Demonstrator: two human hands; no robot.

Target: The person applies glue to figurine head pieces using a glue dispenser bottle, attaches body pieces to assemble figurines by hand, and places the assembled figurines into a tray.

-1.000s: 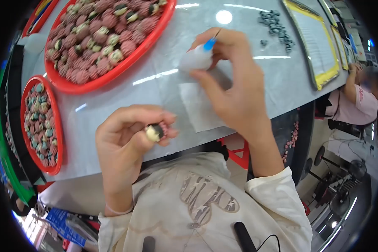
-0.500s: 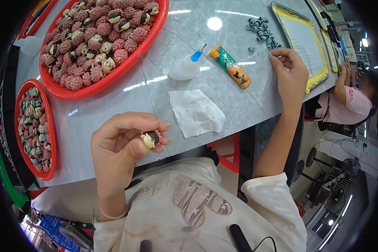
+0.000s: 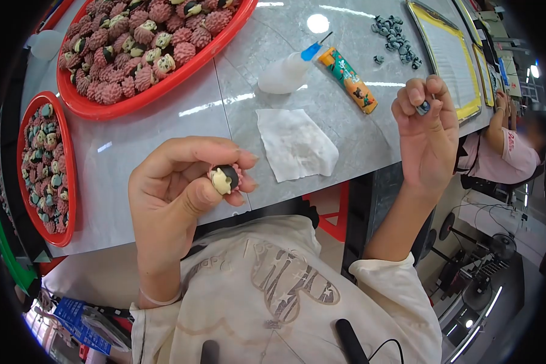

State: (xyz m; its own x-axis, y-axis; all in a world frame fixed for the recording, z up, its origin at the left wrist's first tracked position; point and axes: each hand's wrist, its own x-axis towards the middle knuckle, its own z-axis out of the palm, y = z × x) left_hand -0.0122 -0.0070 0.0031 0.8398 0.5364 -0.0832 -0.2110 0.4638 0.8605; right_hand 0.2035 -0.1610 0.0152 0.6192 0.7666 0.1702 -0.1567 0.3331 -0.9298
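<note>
My left hand (image 3: 182,188) pinches a small figure (image 3: 225,179) with a cream and black front and a pink ridged back. Between the fingertips of my right hand (image 3: 428,115) is a small dark blue-grey piece (image 3: 423,108). More such dark pieces (image 3: 394,37) lie loose above that hand, at the back of the table. A white squeeze bottle (image 3: 284,74) with a blue tip rests beside an orange and green tube (image 3: 349,80). Below them a white cloth (image 3: 297,145) lies flat on the grey table.
A large red tray (image 3: 145,96) of pink pieces stands at the upper left, a smaller red tray (image 3: 73,182) below it. Yellow-edged frames (image 3: 472,112) lie at the right. Another person (image 3: 509,148) in a pink shirt sits at the far right.
My right hand let go of the bottle, reached to the dark pieces and has come back slightly with one between its fingers. My left hand has kept the figure.
</note>
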